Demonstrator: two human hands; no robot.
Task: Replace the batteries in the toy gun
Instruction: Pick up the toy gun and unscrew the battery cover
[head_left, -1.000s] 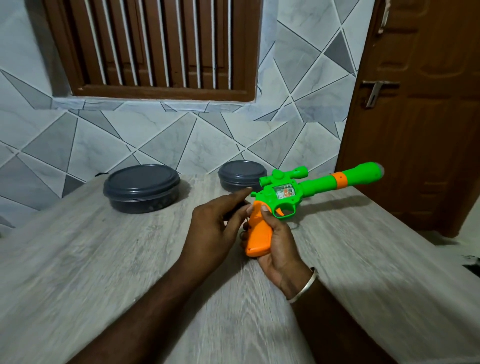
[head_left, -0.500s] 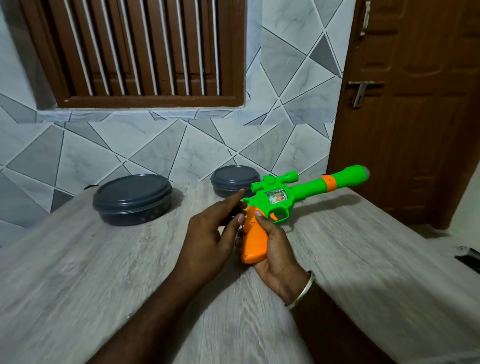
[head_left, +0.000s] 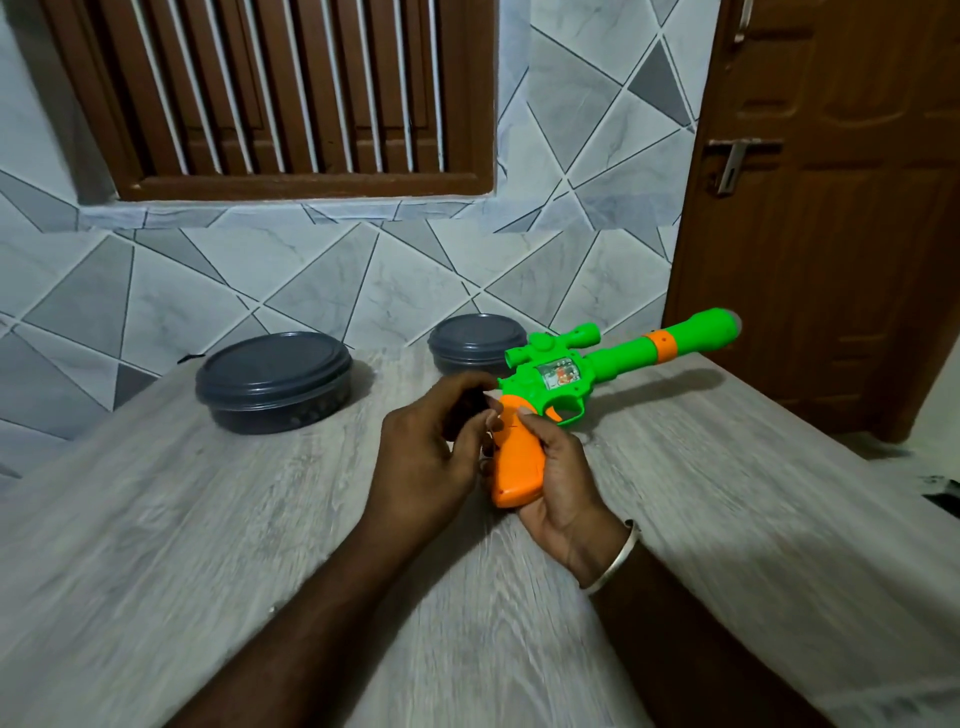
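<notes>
Above the grey wood-grain desk, the right hand grips the green-and-orange plastic toy gun by its orange handle, while the left hand curls half-closed beside it, its contents unclear.

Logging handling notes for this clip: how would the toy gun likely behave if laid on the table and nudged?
The toy gun looks like rigid moulded plastic, so probably stiff and light. Its round barrel might rock, though the orange grip, held in the right hand, should stop rolling.

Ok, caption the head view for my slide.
Right hand grips the toy gun by its orange handle above the table; left hand curls at the handle's back.
</notes>
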